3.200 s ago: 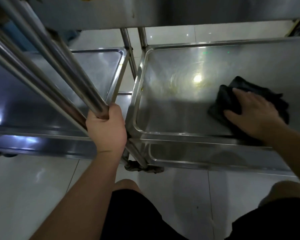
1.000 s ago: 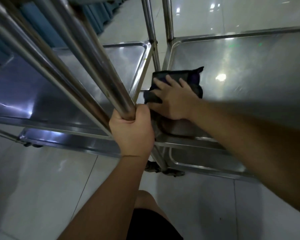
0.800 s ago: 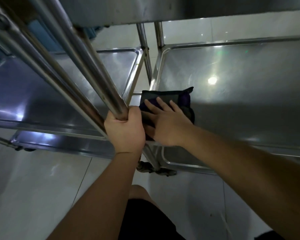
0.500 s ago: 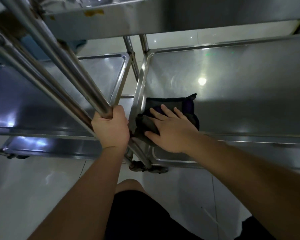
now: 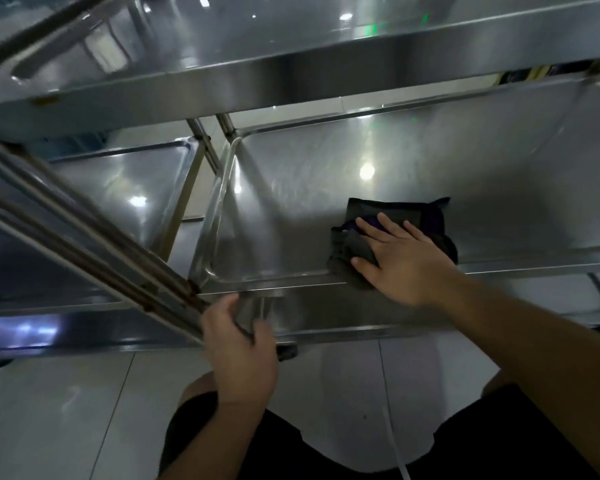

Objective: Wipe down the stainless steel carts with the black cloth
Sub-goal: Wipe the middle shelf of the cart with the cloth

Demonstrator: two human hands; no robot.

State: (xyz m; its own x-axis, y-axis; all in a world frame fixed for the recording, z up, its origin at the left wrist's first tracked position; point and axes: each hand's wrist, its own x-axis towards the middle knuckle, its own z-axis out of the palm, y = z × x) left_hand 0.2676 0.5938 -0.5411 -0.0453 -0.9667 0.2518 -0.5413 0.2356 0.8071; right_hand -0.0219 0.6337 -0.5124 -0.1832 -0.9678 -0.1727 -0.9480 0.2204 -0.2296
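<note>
Head: right hand (image 5: 400,263) flat on black cloth (image 5: 426,216), cart shelf (image 5: 291,202).

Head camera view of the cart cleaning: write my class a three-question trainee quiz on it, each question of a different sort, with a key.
1. True or false: the right hand lies flat on the black cloth with its fingers spread.
2. Where does the cloth lie on the middle shelf of the right-hand cart?
A. far left corner
B. by the near rim
C. against the far wall
3. Fill in: the left hand is curled round an upright ____ of the cart.

Key: 1 true. 2 B; the cloth's near edge reaches over the rim. 3 post.
</note>
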